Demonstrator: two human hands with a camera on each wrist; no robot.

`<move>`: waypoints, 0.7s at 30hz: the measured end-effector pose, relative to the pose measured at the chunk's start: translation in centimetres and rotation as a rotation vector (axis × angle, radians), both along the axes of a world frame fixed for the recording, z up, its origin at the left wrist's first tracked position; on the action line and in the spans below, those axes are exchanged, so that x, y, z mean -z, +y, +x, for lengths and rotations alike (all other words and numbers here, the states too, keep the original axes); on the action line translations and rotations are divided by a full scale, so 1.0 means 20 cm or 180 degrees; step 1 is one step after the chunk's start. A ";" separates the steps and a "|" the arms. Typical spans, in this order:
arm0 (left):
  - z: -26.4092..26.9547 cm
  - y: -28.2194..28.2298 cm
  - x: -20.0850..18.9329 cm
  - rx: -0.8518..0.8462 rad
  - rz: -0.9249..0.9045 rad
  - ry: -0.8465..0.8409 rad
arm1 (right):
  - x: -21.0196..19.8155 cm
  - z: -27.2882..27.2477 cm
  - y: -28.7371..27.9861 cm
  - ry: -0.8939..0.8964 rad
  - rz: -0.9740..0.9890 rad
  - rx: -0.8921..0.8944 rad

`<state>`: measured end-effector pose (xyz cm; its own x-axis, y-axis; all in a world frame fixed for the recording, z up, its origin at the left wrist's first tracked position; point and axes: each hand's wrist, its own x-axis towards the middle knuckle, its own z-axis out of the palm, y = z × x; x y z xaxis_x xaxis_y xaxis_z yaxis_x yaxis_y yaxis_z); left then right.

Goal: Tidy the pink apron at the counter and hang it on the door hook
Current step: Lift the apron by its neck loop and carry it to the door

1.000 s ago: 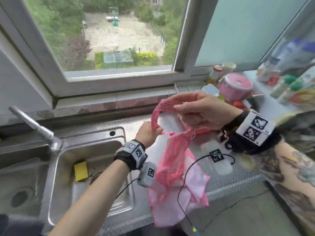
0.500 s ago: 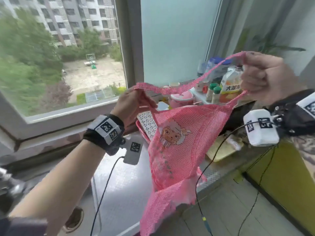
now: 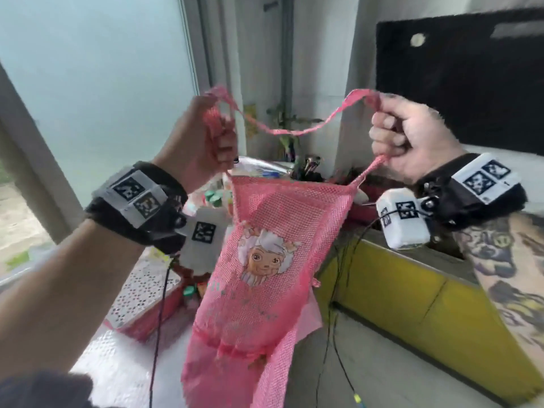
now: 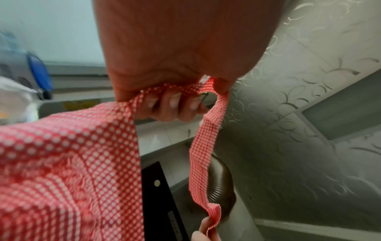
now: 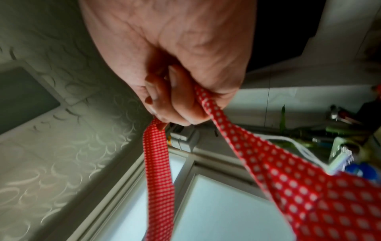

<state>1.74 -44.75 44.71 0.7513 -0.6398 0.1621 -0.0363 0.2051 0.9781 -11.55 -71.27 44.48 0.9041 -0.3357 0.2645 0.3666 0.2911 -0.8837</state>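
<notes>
hanging full length between the two hands, the pink apron (image 3: 259, 278) has its long axis running top to bottom, bib edge uppermost and level, cartoon print facing the camera, and its lower part trailing down in front of the table (image 3: 117, 366). the left hand (image 3: 203, 142) is fisted round one end of the neck strap (image 3: 294, 129) at the bib's left corner; the right hand (image 3: 412, 136) is fisted round the other end at the right corner. the hands are well apart, and the strap sags in a loop between them. in the left wrist view the curled fingers (image 4: 173, 106) clamp the gingham band, and the right wrist view shows the same grip.

behind the apron stand bottles and jars (image 3: 215, 198), a perforated white tray (image 3: 141, 290) and a potted plant (image 3: 288, 125). a yellow cabinet (image 3: 412, 304) lies to the right, with a black panel (image 3: 459, 78) above it.

compared with half a second ago, the hands are higher and closer to level, the strap slacker, and the view has swung right, away from the window.
</notes>
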 end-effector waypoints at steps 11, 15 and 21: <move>-0.19 -1.03 -0.02 0.1171 0.0055 0.0070 | -0.06 -0.66 -0.66 0.0025 -0.0324 0.1616; -0.30 -1.44 0.04 0.1837 0.0009 0.0194 | -0.05 -0.97 -0.79 0.0132 -0.0398 0.2251; -0.57 -1.95 0.03 0.2660 -0.0348 0.0365 | -0.13 -1.39 -0.83 0.0147 -0.0536 0.3441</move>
<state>-9.75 -83.79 44.17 0.0543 -0.9768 0.2070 0.2671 0.2139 0.9396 -39.41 -87.89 47.05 0.1638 -0.9205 0.3548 0.3213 -0.2903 -0.9014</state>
